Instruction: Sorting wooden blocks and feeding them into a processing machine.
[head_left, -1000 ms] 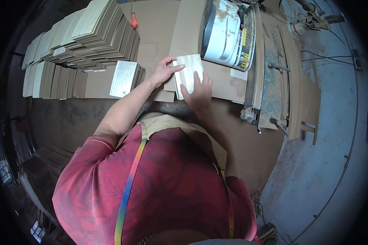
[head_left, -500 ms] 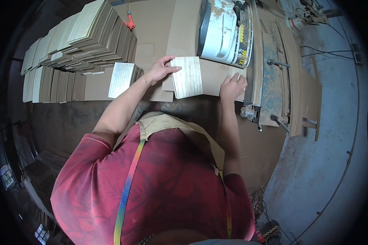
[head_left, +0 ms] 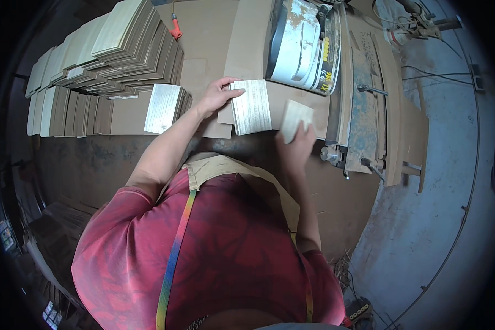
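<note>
Person leans over the tabletop [head_left: 203, 38], both arms out in front. Left hand [head_left: 214, 96] lies flat and spread, fingertips resting on the left edge of a pale wood-grain panel [head_left: 251, 107] that lies flat on the tabletop just right of that hand. The panel sits partly over a brown board piece [head_left: 217, 126] below the left hand. Right hand [head_left: 296, 146] grips a smaller light offcut [head_left: 295, 118], fingers closed round its lower end, the piece tilted and sticking up above the hand, just right of the pale panel, close but not touching as far as can be seen. Beyond the right hand stands a saw machine [head_left: 302, 44] with a worn white and metal housing, and a blue dusty rail [head_left: 363, 104] to its right. Left of the left hand lies a short stack of pale panels [head_left: 164, 107]; farther left and up, big fanned stacks of boards [head_left: 104, 55]. An orange tool handle [head_left: 175, 30] lies up beyond the left hand.
</note>
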Motion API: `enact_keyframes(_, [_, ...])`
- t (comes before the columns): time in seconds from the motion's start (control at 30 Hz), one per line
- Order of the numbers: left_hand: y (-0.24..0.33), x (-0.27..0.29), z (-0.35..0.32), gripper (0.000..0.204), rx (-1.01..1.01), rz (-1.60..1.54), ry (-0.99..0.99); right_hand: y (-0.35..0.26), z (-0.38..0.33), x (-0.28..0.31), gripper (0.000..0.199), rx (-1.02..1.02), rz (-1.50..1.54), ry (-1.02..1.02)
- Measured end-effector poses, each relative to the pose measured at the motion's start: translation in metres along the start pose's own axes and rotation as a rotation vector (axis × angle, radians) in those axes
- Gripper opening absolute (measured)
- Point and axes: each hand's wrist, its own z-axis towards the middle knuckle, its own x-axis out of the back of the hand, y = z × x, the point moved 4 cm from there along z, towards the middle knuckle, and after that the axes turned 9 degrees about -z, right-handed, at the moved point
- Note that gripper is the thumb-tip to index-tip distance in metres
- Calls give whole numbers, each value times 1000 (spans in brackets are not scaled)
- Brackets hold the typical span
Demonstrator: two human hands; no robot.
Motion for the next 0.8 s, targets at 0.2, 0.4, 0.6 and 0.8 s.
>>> enact_keyframes(0.2, [4, 7, 4, 34, 48, -26, -99, 55, 46, -45, 65, 36, -250, 264])
enact_keyframes(0.4, [-11, -5, 14, 36, -90, 216, 91, -11, 80, -64, 58, 70, 71, 179])
enact_keyframes(0.6, [-21, -2, 24, 38, -87, 217, 112, -89, 31, -40, 73, 216, 147, 170])
enact_keyframes(0.8, [-6, 6, 5, 42, 78, 89, -30, 11, -24, 15, 70, 4, 35, 14])
